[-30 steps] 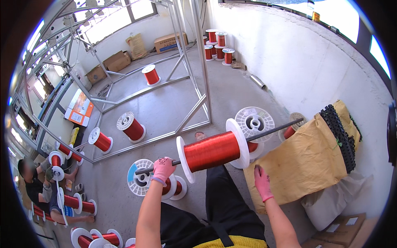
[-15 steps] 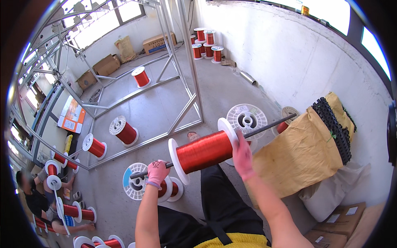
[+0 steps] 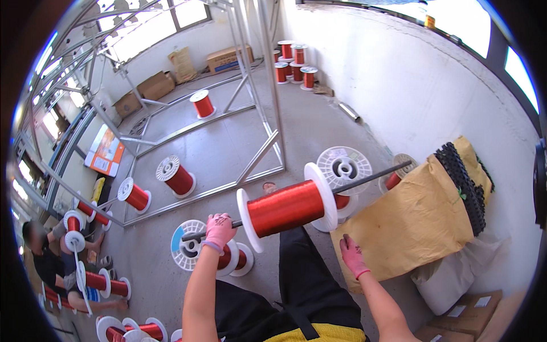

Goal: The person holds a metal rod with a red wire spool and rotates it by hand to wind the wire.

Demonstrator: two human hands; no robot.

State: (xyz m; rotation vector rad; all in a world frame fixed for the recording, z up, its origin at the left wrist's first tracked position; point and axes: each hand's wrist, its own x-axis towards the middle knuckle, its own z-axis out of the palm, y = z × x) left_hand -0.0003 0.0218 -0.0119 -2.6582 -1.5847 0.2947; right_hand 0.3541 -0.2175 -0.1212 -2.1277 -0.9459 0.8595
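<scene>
A large spool of red wire (image 3: 286, 208) with white flanges lies sideways before me, threaded on a dark rod (image 3: 373, 177). My left hand (image 3: 220, 231), in a pink glove, is closed around the rod to the left of the spool. My right hand (image 3: 354, 257), gloved in pink too, is off the spool, fingers partly extended, over a tan paper sheet (image 3: 410, 219); it holds nothing I can see. Below the rod's left end stands an upright spool (image 3: 186, 259). Another upright spool (image 3: 343, 154) is behind its right part.
A metal frame (image 3: 205, 195) stands ahead, with red spools (image 3: 176, 176) in and beside it. More spools (image 3: 296, 62) are stacked by the far wall. At left a person (image 3: 51, 265) sits among spools. Black ribbed strips (image 3: 464, 188) and cartons (image 3: 470, 313) lie at right.
My right hand has let go of the spool's right flange and moved down toward me. My left hand stays on the rod. The whole view has shifted slightly.
</scene>
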